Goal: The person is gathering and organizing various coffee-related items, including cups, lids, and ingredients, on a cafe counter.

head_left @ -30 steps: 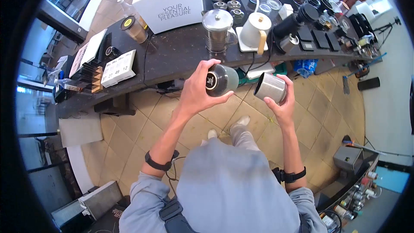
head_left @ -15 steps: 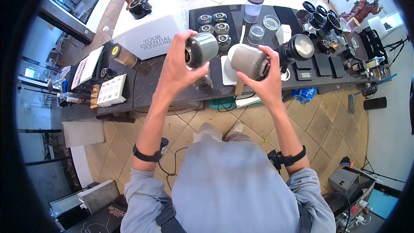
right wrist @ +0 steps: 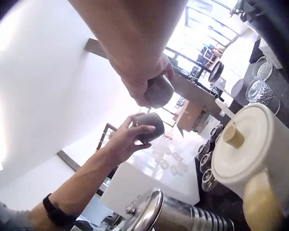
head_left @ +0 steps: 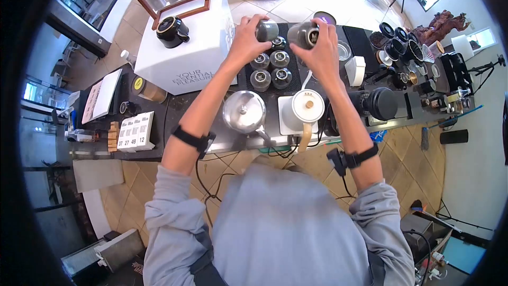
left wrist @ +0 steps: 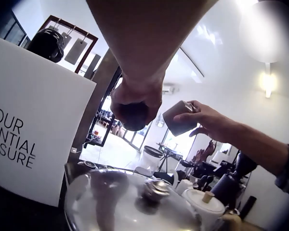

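Note:
In the head view my left hand (head_left: 247, 42) grips a dark grey cup (head_left: 267, 30), fingers and thumb curled round its side. The right hand (head_left: 321, 55) holds a similar grey cup (head_left: 302, 35), tilted, with a mark on its base facing right. Both cups are in the air above the far part of the counter, a short gap apart. Below them, several upside-down dark cups (head_left: 280, 59) stand in rows on a black mat. In the right wrist view the left hand's cup (right wrist: 151, 126) is below the right hand's cup (right wrist: 159, 91).
A metal press pot (head_left: 244, 111) and a white kettle (head_left: 308, 107) stand at the counter's near edge, beneath the forearms. On the left is a white box (head_left: 182, 66) bearing a black cup (head_left: 172, 32) and a wooden frame. A black grinder (head_left: 378, 104) stands right of the kettle.
Both hands have moved forward over the counter with their cups, away from the body. The head view has tilted, showing more of the counter and the far floor.

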`<state>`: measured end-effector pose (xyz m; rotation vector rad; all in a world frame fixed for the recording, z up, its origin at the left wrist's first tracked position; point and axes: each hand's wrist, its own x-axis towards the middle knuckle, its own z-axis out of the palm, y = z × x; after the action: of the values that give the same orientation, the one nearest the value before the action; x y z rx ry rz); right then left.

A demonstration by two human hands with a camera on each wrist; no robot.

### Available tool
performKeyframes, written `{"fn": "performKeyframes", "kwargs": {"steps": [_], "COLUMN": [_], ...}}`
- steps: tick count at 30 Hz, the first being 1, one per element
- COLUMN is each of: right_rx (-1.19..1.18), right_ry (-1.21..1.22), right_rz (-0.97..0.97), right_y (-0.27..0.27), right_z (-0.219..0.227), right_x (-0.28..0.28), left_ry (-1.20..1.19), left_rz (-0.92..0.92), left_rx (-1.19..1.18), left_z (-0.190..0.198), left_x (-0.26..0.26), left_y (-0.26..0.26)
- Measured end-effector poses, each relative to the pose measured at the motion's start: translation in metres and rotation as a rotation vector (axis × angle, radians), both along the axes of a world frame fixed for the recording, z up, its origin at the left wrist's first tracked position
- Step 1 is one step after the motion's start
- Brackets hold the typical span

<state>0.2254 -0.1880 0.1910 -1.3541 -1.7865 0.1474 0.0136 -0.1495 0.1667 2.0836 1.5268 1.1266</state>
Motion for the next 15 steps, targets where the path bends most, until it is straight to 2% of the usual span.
{"fn": "performKeyframes", "kwargs": {"steps": [2,4,7,11,15], "right_rx": [-0.044,-0.090,-0.273,-0.400,-0.467], "right_ry": [-0.102,-0.124,-0.212,-0.217,-0.257], "right_rz": [-0.080,-0.103,-0.167,-0.164,-0.184], "right_y": [0.035,0.066,0.100,0.140,0.165], "right_z": [-0.005,-0.011,-0.017,-0.041,-0.066], "right_x": [-0.011,-0.020,-0.032,-0.043,-0.055], "left_ry": [-0.007,0.102,0.120,0.146,0.228], "left_rz": [-0.005,0.085,0.140,0.244,0.261], "left_rx": [-0.046,-0.110,-0.173,-0.195,-0.289], "left_z": [-0.010,-0.024,-0.042,-0.068,-0.083], "left_x": [0.000,0.000,-0.001,-0.008,-0.009], "left_y": [0.025,0.046,0.072,0.103,0.120]}}
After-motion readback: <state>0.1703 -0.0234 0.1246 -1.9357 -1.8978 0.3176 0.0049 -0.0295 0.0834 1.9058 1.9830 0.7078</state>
